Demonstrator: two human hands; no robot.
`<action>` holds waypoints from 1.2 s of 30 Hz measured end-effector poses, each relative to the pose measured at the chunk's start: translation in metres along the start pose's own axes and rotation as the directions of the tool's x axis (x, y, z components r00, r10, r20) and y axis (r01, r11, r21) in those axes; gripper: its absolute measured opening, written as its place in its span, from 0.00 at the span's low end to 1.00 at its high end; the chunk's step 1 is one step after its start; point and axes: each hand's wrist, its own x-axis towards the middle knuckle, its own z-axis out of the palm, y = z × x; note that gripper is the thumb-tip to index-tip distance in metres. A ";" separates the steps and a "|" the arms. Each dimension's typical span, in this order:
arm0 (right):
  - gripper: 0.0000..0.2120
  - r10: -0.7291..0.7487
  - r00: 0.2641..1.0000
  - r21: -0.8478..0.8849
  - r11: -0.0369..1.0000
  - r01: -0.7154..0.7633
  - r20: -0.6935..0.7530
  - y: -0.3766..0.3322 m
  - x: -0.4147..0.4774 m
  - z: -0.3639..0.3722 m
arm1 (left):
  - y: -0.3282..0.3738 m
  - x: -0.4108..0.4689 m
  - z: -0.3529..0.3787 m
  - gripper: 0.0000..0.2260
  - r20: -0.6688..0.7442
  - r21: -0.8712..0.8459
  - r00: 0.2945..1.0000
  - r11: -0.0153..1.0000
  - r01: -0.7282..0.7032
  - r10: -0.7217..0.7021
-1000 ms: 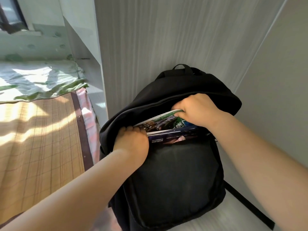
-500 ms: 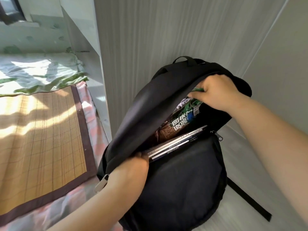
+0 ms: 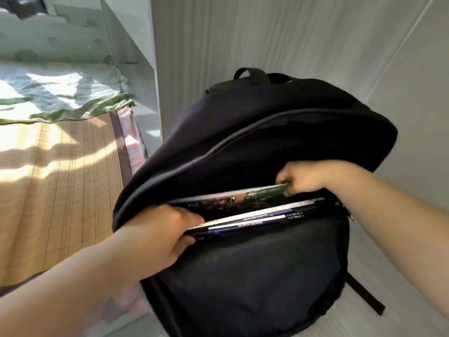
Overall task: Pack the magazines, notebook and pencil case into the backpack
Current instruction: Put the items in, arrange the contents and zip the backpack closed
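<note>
- While propped against a grey wall panel (image 3: 243,45), black backpack (image 3: 255,276) stands with main compartment gaping.
- Left hand (image 3: 158,234) closed on the front lip beside two magazine spines (image 3: 255,218), holding the mouth wide.
- Right hand (image 3: 306,177) pinched on the green-covered magazine (image 3: 243,199), likely seating it flat.
- Lower and flatter than half a second ago.
- Notebook, pencil case: not visible.
</note>
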 end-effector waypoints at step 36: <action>0.14 -0.258 0.849 -0.317 0.942 0.114 -0.461 -0.020 0.017 0.027 | -0.006 0.007 -0.009 0.45 -0.399 0.209 0.911 0.958 0.198 -0.101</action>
